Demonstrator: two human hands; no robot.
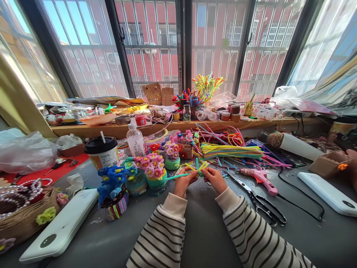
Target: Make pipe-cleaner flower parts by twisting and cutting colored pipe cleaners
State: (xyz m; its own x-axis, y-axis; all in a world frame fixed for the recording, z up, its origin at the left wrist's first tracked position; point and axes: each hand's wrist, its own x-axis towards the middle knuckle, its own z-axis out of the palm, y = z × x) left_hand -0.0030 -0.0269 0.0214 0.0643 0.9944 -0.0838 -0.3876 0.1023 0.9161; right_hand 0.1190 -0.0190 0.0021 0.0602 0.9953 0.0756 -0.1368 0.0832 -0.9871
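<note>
Crossed yellow and turquoise pipe cleaners (197, 163) meet between my two hands above the grey table. My left hand (185, 183) pinches them from the left, and one turquoise stem sticks out leftward past its fingers. From the right, my right hand (214, 178) pinches the same pipe cleaners near the yellow tips. The exact crossing point is partly covered by my fingertips. Just left of my left hand stands a pot of pink fuzzy flowers (152, 165). Behind my hands lies a bundle of yellow and blue pipe cleaners (231, 151).
Large scissors (260, 204) and a pink glue gun (260, 178) with a black cord lie to the right. White power banks (63, 227) flank both sides. A lidded cup (102, 150), a bottle (135, 139) and blue flowers (111, 180) stand left. At far right, another person's hand (351, 160) holds a cardboard piece.
</note>
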